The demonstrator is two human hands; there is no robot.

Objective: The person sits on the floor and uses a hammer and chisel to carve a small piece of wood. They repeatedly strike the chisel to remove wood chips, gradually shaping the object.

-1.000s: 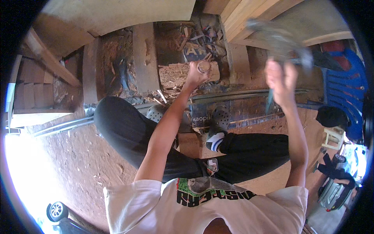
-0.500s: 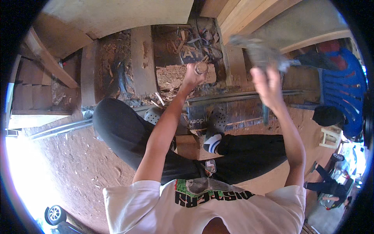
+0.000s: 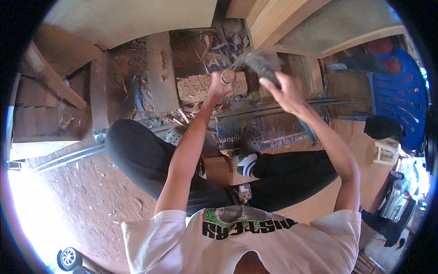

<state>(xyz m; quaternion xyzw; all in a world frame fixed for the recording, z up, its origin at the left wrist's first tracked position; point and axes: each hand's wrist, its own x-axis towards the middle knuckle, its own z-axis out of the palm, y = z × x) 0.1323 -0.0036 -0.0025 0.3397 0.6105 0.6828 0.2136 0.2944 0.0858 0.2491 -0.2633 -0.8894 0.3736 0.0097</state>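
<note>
wooden round-ended handle point(image 3: 228, 76) fills left fingers point(image 3: 216, 81); right fingers point(image 3: 284, 81) grip blurred dark tool point(image 3: 261, 66).

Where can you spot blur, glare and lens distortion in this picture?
In the head view throughout: the tool in the right hand is smeared, likely by motion; the left hand looks sharper; glare whites out the left edge; the pale board has a curved lower edge, and the corners fall black.

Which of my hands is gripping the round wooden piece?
Your left hand, wrapped around that round wooden piece; the right hand holds the blurred tool instead.
</note>
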